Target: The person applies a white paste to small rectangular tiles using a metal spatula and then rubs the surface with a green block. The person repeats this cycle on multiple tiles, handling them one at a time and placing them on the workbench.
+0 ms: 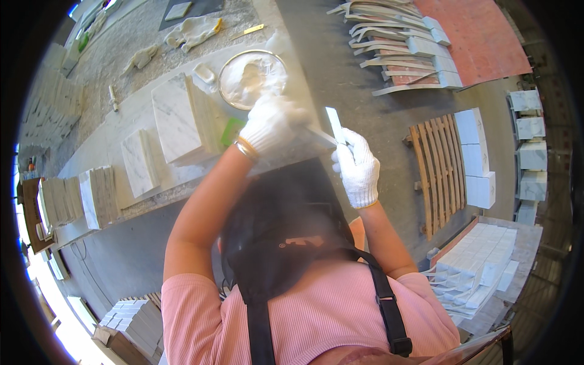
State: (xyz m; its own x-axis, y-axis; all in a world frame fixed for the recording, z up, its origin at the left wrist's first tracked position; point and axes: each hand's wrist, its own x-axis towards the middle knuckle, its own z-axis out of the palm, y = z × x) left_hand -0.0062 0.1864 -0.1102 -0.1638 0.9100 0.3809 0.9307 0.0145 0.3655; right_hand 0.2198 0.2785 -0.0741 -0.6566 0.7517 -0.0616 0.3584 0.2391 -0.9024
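Note:
In a white knit glove, my left hand is at the front edge of the worktable, beside a round bowl of white powder or paste. Motion smears its fingers. A pale flat strip spans from it toward my right hand; which hand holds it I cannot tell. My right hand, gloved too, is closed around a narrow white slat that stands up from its fingers. Near my left wrist lies a bright green piece, partly hidden by the arm. Marble tiles stand stacked left of the bowl.
More tiles line the worktable leftward. Gloves and a yellow-handled tool lie toward its far side. Across the floor to the right are a wooden pallet, white blocks and strapped stacks. A black apron hangs before me.

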